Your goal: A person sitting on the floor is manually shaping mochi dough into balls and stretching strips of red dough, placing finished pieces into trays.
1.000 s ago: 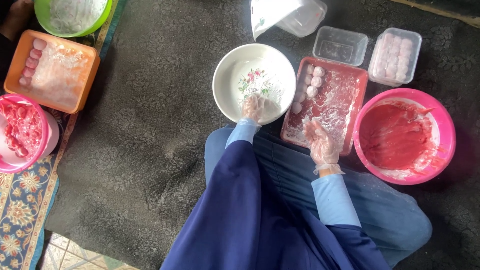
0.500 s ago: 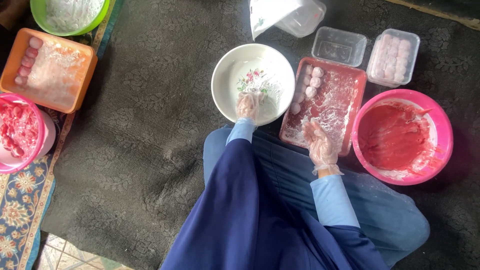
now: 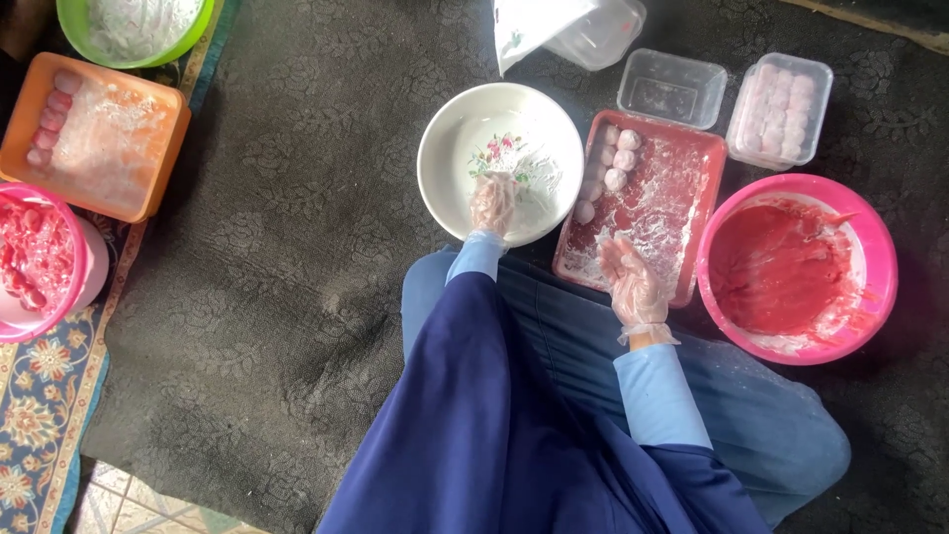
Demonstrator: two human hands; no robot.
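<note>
While the gloved left hand (image 3: 493,203) is resting fingers-down in the floury white floral bowl (image 3: 450,138), grip impossible to tell, the open gloved right hand (image 3: 630,285) is hovering over the red tray (image 3: 692,158) holding powdered dough balls (image 3: 615,158). A pink bowl of red paste (image 3: 791,267) is sitting just beside the tray.

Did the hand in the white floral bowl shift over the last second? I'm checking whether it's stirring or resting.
No clear move. The left hand stays in the near part of the white floral bowl, just below the flower print; only the camera drifted slightly.
</note>
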